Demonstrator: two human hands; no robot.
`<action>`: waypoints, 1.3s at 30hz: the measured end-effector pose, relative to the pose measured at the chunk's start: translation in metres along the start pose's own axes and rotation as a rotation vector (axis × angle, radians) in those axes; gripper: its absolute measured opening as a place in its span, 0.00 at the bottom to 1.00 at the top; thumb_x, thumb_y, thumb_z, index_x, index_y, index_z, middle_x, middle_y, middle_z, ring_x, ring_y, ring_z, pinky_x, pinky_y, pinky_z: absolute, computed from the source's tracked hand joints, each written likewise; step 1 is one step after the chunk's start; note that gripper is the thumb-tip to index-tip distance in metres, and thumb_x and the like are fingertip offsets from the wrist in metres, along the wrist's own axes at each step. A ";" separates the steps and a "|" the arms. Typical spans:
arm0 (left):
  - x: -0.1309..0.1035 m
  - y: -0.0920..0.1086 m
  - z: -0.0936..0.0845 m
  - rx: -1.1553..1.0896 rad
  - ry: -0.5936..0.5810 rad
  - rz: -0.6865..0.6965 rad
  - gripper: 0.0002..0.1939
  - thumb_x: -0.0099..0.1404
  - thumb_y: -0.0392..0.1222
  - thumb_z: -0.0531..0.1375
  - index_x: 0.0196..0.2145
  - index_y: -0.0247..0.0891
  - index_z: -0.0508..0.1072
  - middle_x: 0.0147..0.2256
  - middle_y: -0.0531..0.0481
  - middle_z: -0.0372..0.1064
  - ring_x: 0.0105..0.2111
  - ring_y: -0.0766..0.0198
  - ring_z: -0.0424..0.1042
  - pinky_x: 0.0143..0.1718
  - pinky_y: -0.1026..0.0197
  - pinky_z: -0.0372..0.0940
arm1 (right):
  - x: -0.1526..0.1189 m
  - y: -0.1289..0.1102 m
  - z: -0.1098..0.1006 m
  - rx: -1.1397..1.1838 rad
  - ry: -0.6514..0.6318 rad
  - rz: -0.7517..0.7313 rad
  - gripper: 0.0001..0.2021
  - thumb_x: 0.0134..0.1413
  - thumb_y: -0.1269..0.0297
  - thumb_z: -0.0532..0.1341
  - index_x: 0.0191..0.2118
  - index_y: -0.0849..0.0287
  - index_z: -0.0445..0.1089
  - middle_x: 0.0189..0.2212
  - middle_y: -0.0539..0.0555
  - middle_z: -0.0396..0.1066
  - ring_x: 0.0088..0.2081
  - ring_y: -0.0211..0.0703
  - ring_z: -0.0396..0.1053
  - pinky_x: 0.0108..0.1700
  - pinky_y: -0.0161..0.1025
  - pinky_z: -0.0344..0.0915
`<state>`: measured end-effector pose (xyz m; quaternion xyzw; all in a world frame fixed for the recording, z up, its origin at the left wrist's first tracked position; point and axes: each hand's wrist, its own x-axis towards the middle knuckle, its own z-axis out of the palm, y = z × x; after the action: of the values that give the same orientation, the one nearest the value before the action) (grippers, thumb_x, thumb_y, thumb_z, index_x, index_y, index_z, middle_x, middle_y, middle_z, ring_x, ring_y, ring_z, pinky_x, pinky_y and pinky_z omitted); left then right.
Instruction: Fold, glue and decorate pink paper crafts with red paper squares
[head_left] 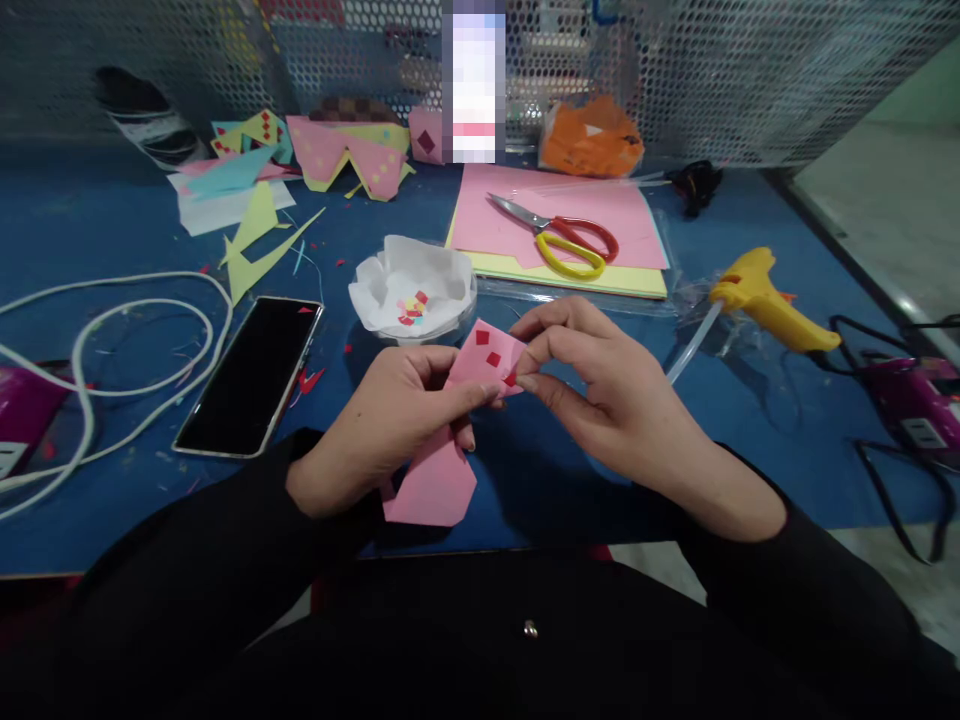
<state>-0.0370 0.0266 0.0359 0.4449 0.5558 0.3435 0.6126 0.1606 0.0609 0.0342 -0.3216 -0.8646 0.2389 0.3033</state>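
A folded pink paper cutout (433,487) is held over the front of the blue table, gripped at its middle by my left hand (401,410). Small red paper squares (493,359) sit on its upper part. At the right corner of that part, the thumb and fingertips of my right hand (600,380) pinch together at another red square (511,379), touching the pink paper. Just beyond my hands stands a white paper-lined bowl (367,290) with several tiny coloured paper pieces (411,310) in it.
Scissors (562,235) lie on a stack of coloured paper (472,215). A yellow glue gun (772,305) rests at the right. On the left are a phone (251,375), a white cable (82,390) and yellow paper scraps (251,260). Pink paper butterfly wings (375,165) stand behind.
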 end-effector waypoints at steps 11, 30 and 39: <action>0.001 0.000 0.001 0.092 0.017 0.073 0.07 0.60 0.41 0.67 0.28 0.35 0.77 0.15 0.57 0.69 0.14 0.71 0.68 0.16 0.72 0.63 | -0.001 -0.001 0.003 -0.044 -0.021 -0.006 0.08 0.56 0.78 0.55 0.36 0.58 0.67 0.45 0.59 0.68 0.49 0.50 0.68 0.48 0.50 0.65; 0.000 -0.001 0.002 0.121 0.055 0.108 0.06 0.61 0.41 0.67 0.29 0.36 0.79 0.17 0.57 0.70 0.16 0.72 0.67 0.18 0.71 0.62 | -0.001 -0.002 0.004 -0.052 0.118 0.077 0.04 0.60 0.71 0.59 0.40 0.56 0.68 0.40 0.55 0.73 0.43 0.46 0.71 0.45 0.45 0.66; 0.000 -0.001 0.000 0.051 0.042 0.090 0.05 0.60 0.41 0.68 0.31 0.37 0.80 0.18 0.56 0.70 0.19 0.72 0.67 0.20 0.72 0.60 | 0.003 -0.001 0.007 0.387 0.117 0.420 0.08 0.56 0.70 0.63 0.42 0.59 0.70 0.29 0.49 0.73 0.32 0.38 0.72 0.36 0.39 0.66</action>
<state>-0.0368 0.0267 0.0352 0.4776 0.5566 0.3654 0.5732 0.1541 0.0608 0.0309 -0.4429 -0.6986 0.4378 0.3522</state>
